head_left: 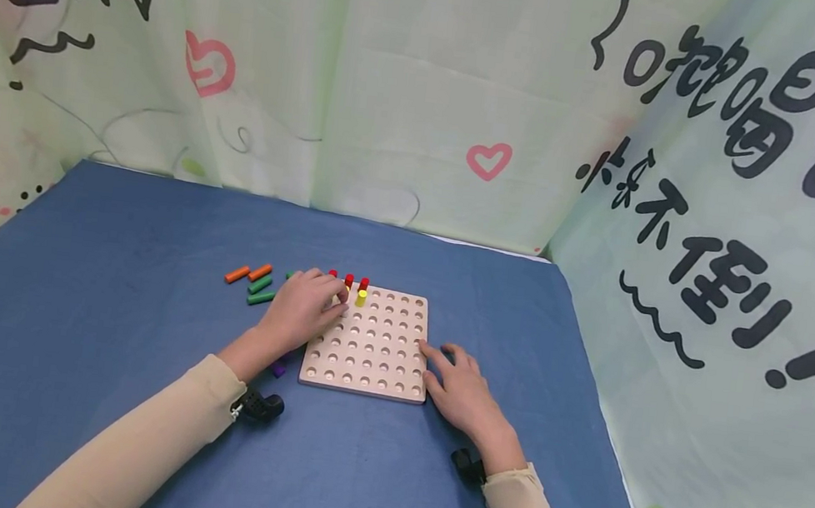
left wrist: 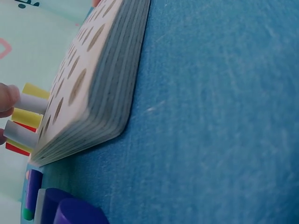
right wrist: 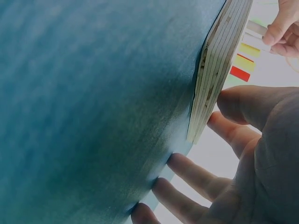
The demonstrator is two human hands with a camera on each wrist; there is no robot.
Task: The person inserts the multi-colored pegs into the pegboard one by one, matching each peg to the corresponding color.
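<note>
reaching over the left side of a pale wooden board (head_left: 376,356), the left hand (head_left: 307,305) pinches a white peg (left wrist: 32,103) in its grip, thumb against fingers. the fingers hide much of this in the head view, so it is hard to tell how deep the peg sits. a second white peg (left wrist: 21,134) stands in the board near it, a fingertip at its outer end. yellow pegs (head_left: 361,298) stand in the row behind, and red pegs (head_left: 348,281) in the farthest row.

the right hand (head_left: 463,390) is at the board's right edge, its grip spread: thumb and forefinger touch the edge, while the other three fingertips rest on the blue-covered bench (head_left: 368,467). the board lies flat there, its rows of round holes facing up.

left of the board, two orange pegs (head_left: 237,274) and some green pegs (head_left: 261,298) lie on their sides, close to one another. a purple peg (head_left: 278,370) shows just beside the board's near left part, partly behind the left arm.

cream sleeves (head_left: 153,435) cover both forearms, and a black device (head_left: 262,406) sits at each wrist. a pale green curtain (head_left: 397,77) with pink hearts and dark lettering hangs behind.
</note>
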